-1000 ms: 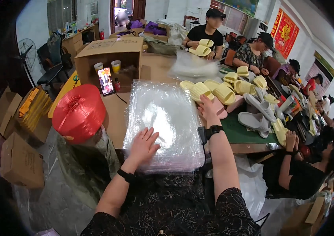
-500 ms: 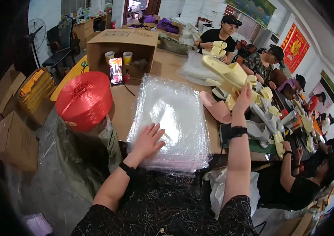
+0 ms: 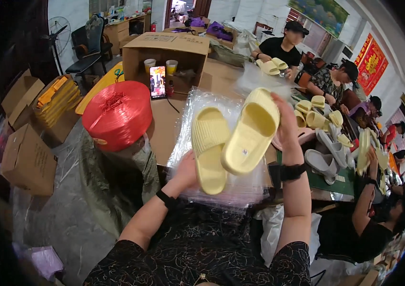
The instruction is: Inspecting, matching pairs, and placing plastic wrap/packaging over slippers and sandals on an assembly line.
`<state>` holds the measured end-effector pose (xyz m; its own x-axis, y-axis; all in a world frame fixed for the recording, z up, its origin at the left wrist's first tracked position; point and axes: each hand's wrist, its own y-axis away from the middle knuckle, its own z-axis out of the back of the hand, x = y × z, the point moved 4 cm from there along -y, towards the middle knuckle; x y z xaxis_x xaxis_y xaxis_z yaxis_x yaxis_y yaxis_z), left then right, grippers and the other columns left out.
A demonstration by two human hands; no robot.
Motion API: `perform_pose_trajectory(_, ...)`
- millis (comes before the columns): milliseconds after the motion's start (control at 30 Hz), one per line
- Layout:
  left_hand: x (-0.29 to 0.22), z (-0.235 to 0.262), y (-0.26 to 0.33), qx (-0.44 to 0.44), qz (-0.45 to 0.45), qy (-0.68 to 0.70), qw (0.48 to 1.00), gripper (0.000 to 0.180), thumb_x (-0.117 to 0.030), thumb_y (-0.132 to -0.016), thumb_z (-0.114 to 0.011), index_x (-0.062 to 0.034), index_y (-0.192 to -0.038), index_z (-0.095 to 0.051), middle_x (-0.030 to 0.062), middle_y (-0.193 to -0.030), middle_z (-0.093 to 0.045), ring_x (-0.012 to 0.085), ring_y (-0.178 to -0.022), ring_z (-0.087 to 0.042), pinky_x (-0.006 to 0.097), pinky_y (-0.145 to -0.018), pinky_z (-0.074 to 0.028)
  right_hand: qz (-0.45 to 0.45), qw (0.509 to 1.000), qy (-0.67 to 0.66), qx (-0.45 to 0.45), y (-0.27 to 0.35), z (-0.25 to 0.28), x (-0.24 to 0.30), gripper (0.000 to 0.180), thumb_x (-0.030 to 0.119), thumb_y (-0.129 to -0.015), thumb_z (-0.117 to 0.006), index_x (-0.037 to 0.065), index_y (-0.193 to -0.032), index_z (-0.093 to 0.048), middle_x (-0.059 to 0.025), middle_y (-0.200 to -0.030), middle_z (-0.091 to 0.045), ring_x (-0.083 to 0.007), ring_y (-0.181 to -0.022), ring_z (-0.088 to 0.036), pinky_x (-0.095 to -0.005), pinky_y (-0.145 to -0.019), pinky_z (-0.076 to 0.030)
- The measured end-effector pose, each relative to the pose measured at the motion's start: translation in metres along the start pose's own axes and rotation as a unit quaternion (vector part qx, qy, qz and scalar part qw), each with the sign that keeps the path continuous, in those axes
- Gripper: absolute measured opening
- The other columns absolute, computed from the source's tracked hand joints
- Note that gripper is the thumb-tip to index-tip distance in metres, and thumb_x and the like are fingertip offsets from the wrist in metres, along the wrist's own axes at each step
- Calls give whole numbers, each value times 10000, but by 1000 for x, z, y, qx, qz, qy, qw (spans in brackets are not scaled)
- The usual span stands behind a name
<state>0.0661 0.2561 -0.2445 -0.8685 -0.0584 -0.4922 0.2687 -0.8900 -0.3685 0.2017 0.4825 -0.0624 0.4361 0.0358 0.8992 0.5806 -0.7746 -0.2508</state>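
2 pale yellow foam slides are in hand above the stack of clear plastic bags. The left slide is held sole-up by the left hand, whose fingers close on its heel end at about 7 o'clock. The right slide shows its footbed, tilted and overlapping the first; the right hand closes on its outer edge at 3 o'clock, thumb side hidden behind it. Both look light, thick and springy, likely easy to pinch by the rim or strap without harm, with a matte surface that should not slip.

The bags look thin, slick and limp, lying on the brown table. At 10 o'clock sits a red spool of twine. At 11 o'clock an open cardboard box lies on its side, holding 2 paper cups and a lit phone. More closed cartons stand on the floor at 9 o'clock. At 2 o'clock, loose yellow and grey slides crowd the table by other workers.
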Motion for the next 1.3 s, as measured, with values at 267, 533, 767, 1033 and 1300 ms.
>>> perform_pose_trajectory(267,6,-7,5,-36,-17,-14,999,462,-343,-900,-554,-89,-1283,-583,139,-1326,-575,293,-1296,-462,417,-1140,-282,-147,970,175,80,-11,42,-95,322,160,-950,-549,-28,-1196,-639,-81,-1111,-673,-145,-966,-632,-265,-863,-495)
perform_pose_trajectory(533,17,-21,3,-3,-35,-104,994,467,-316,-887,-546,-68,-1282,-578,141,-1316,-580,301,-1307,-449,418,-1152,-266,393,672,628,-21,42,24,-81,281,313,-868,-669,55,-973,-705,-180,-890,-667,-337,-847,-630,-395,-753,-494)
perform_pose_trajectory(767,3,-3,8,-33,-34,-19,999,438,-281,-878,-557,-74,-1262,-599,144,-1329,-568,299,-1314,-442,419,-1161,-257,141,720,661,156,127,-5,-119,565,471,-836,-678,-19,-1115,-632,-202,-1021,-623,-356,-932,-616,-441,-767,-510)
perform_pose_trajectory(1033,-1,-2,5,14,10,-45,999,436,-218,-902,-513,-82,-1314,-563,159,-1356,-544,345,-1339,-400,441,-1142,-287,52,666,724,171,102,-9,-165,482,422,-902,-581,-37,-1044,-608,-197,-1014,-596,-357,-924,-614,-462,-788,-514)
perform_pose_trajectory(1300,19,-25,4,5,-48,-111,993,527,-346,-899,-500,-42,-1328,-539,191,-1443,-458,367,-1380,-353,484,-1165,-227,75,728,681,34,77,2,-167,437,404,-932,-542,-28,-918,-608,-224,-925,-613,-391,-791,-637,-494,-700,-517)
